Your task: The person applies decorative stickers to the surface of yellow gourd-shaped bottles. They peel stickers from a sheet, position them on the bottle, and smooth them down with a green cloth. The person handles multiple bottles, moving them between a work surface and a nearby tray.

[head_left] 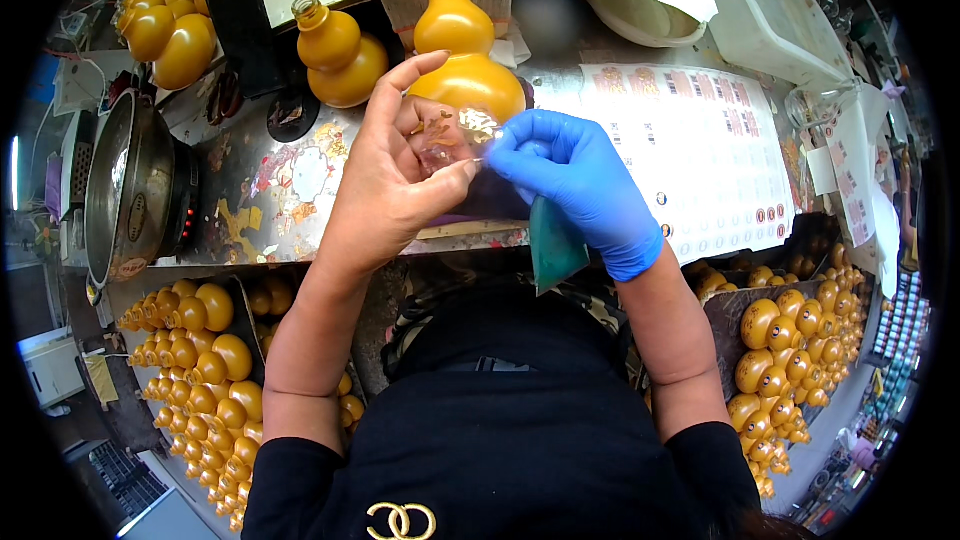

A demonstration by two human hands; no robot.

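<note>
A clear decal film with gold and pale printing is stretched between my two hands. My bare left hand pinches its near side between thumb and fingers, the index finger raised. On my right hand is a blue glove; its thumb and finger pinch the film's right edge. A green flat scraper hangs down from under that hand, apparently tucked in the palm. Just beyond the film, an amber-yellow gourd-shaped bottle lies with its neck away from me on a grey cloth-covered rest. The hands partly cover its lower bulb.
At left stand a metal pan on a hot plate, a dark phone and another gourd bottle. Printed decal sheets cover the right of the bench. Crates of gourd bottles flank me below.
</note>
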